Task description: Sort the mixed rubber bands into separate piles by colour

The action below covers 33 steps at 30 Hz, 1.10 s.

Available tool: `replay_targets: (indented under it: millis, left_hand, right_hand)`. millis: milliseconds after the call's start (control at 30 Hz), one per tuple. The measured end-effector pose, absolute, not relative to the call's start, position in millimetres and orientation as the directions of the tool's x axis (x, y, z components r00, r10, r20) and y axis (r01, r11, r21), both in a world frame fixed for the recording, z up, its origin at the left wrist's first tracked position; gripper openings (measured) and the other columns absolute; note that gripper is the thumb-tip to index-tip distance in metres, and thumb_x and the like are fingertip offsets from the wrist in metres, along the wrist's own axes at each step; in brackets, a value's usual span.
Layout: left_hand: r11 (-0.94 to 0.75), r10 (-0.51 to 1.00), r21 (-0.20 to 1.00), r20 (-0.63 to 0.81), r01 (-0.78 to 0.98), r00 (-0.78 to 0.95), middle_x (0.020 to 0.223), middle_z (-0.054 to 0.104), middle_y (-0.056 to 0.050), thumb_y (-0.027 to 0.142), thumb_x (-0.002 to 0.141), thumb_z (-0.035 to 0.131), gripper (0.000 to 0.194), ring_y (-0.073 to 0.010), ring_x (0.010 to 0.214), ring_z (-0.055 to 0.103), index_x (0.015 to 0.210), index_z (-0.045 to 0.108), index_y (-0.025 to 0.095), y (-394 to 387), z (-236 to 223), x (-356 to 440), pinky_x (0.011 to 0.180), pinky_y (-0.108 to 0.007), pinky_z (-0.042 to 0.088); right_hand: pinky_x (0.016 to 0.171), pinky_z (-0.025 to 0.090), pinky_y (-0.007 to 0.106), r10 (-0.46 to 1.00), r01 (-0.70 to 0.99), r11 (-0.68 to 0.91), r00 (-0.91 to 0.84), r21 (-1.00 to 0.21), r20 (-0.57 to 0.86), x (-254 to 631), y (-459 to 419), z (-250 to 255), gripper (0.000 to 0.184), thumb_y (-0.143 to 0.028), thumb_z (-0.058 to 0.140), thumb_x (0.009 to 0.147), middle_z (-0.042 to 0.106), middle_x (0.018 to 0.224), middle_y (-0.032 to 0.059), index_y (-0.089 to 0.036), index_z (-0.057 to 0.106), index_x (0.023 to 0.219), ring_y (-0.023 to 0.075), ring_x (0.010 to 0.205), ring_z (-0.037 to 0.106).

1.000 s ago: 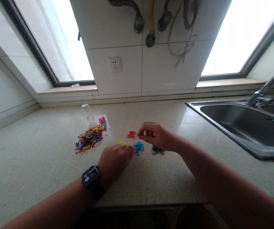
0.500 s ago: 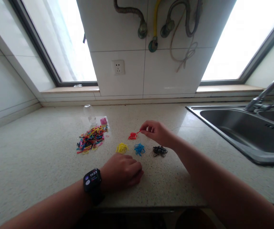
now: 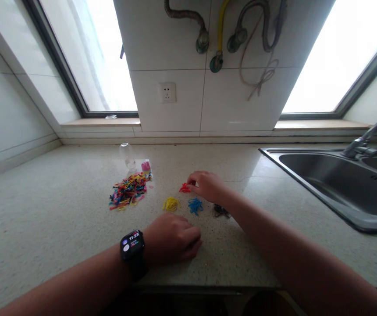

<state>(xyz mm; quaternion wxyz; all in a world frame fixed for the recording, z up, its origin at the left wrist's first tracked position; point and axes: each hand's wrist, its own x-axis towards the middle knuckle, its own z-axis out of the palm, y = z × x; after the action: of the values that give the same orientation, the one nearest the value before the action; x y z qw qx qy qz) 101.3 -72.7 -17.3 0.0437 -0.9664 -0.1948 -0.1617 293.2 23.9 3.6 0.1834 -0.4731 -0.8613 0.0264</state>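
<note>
My right hand (image 3: 206,185) is at the small pile of red rubber bands (image 3: 184,188), thumb and fingers pinched at its right side. The fingertips partly cover the red bands. My left hand (image 3: 173,237), with a black watch (image 3: 132,244) on the wrist, rests curled on the counter, and no object shows in it. Just beyond it lie a yellow pile of rubber bands (image 3: 171,203) and a blue pile of rubber bands (image 3: 195,206). Black rubber bands (image 3: 220,210) are partly behind my right forearm.
A large mixed heap of coloured rubber bands (image 3: 129,191) lies to the left. Behind it are a clear bottle (image 3: 128,156) and a pink cap (image 3: 145,166). A steel sink (image 3: 310,175) with a faucet (image 3: 356,147) is on the right. The counter's front edge runs below my hands.
My right hand has lowered a red rubber band from just right of the red pile onto it. The view has shifted slightly. My left hand stays resting on the counter.
</note>
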Motion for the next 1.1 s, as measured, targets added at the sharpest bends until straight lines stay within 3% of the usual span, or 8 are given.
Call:
replay_targets:
  millis: [167,367,567,800,1100]
  left_hand:
    - [-0.924,0.353,-0.023,0.338,0.383,0.872,0.063,0.06,0.002,0.029,0.094,0.049,0.022,-0.0132,0.055,0.054,0.076,0.055,0.02,-71.6,-18.4,100.7,0.05,-0.03,0.03]
    - [-0.927,0.348,-0.02,0.331,0.375,0.877,0.064,0.061,0.002,0.03,0.095,0.048,0.023,-0.0133,0.055,0.054,0.077,0.056,0.02,-72.9,-18.5,98.3,0.05,-0.03,0.031]
    - [-0.926,0.354,-0.008,0.321,0.376,0.879,0.065,0.062,0.002,0.03,0.095,0.048,0.022,-0.0135,0.056,0.055,0.078,0.057,0.02,-73.1,-19.2,96.5,0.051,-0.03,0.031]
    - [-0.929,0.346,-0.007,0.341,0.37,0.874,0.063,0.061,0.002,0.03,0.095,0.048,0.021,-0.0135,0.054,0.054,0.08,0.06,0.02,-71.9,-20.4,94.6,0.05,-0.03,0.031]
    - [-0.934,0.261,-0.152,0.331,0.324,0.907,0.059,0.057,0.002,0.027,0.095,0.048,0.028,-0.0126,0.052,0.05,0.07,0.056,0.019,-74.3,10.7,82.9,0.049,-0.03,0.029]
  right_hand:
    - [0.068,0.038,0.028,0.844,0.837,0.516,-0.462,-0.183,0.273,300.5,24.2,5.9,0.014,-0.032,0.061,0.089,0.073,0.091,0.0038,-0.022,0.071,0.09,0.0181,0.083,0.063]
    - [0.071,0.04,0.028,0.834,0.821,0.513,-0.409,-0.249,0.371,322.9,25.4,14.2,0.015,-0.031,0.058,0.091,0.072,0.089,0.0029,-0.022,0.069,0.091,0.0167,0.081,0.063]
    - [0.064,0.039,0.029,0.851,0.858,0.413,-0.244,-0.306,0.465,380.7,40.0,20.1,0.022,-0.037,0.055,0.09,0.072,0.083,0.0037,-0.022,0.071,0.089,0.0153,0.068,0.058]
    - [0.064,0.043,0.029,0.963,0.804,0.247,-0.14,-0.541,0.231,442.6,70.2,-20.2,0.031,-0.044,0.055,0.087,0.071,0.076,0.0043,-0.019,0.073,0.09,0.0169,0.067,0.06]
    - [0.071,0.046,0.031,0.959,0.83,0.284,-0.236,-0.479,0.16,433.4,69.2,-24.2,0.029,-0.043,0.056,0.087,0.074,0.089,0.0056,-0.021,0.074,0.094,0.0198,0.077,0.064]
